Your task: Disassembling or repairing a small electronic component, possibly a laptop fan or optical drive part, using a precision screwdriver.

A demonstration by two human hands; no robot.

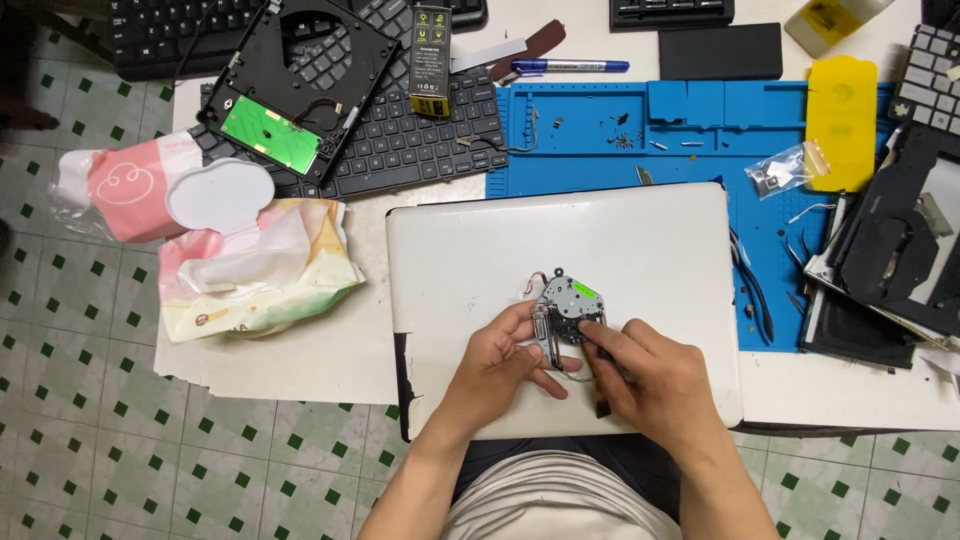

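A small grey metal drive mechanism (570,303) with a green circuit patch and thin red and black wires lies on a closed white laptop lid (560,235). My left hand (503,363) grips the mechanism's lower left edge with its fingertips. My right hand (650,383) holds a dark-handled tool (604,378), probably a screwdriver, with its tip against the mechanism's right side. The tool's tip is hidden by my fingers.
A blue work mat (640,135) with loose screws lies behind the laptop. Black keyboards (400,140), an opened black drive casing (300,85), a wet-wipes pack (250,270), pliers (752,285), a yellow pad (842,120) and black disassembled parts (890,250) surround it.
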